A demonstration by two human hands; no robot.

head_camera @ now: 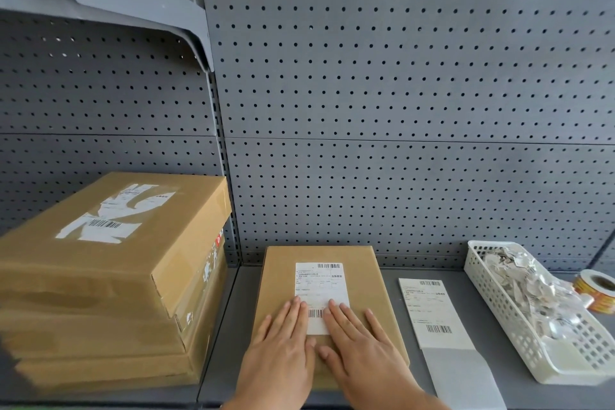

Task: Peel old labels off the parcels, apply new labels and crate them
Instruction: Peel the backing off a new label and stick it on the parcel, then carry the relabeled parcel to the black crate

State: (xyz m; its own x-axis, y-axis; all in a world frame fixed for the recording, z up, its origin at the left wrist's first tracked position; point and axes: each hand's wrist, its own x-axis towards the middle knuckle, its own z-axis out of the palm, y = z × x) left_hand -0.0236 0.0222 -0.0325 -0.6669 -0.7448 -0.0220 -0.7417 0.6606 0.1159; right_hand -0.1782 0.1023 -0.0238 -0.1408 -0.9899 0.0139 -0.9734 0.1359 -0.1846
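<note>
While both hands press flat on it, the parcel (377,290) lies in the middle of the grey metal shelf (229,326), its far edge close to the back wall. It is a flat, rectangular box of smooth brown cardboard. A white paper label (320,286) is stuck upright on its top, with one barcode at the upper right and another near the bottom; the small print is too fine to read. The left hand (283,353) and right hand (362,349) lie side by side, fingers straight and close together, with the fingertips resting on the lower part of the label.

Just to the right, a strip of labels (431,306) lies flat on the shelf. One printed white label with two barcodes is on it, and plain glossy backing paper (462,373) trails toward the near edge. Beyond it stands a long white plastic basket (499,313) with a lattice wall, heaped with crumpled paper scraps (525,280). A roll of orange patterned tape (595,290) sits behind the basket.

On the left stands a stack of brown cardboard boxes (100,303). The top one carries the torn white remains of a label (109,220), with a piece of barcode showing. Grey perforated metal panel (399,93) forms the back wall, and a grey bracket (139,14) holds a higher shelf at the upper left.
</note>
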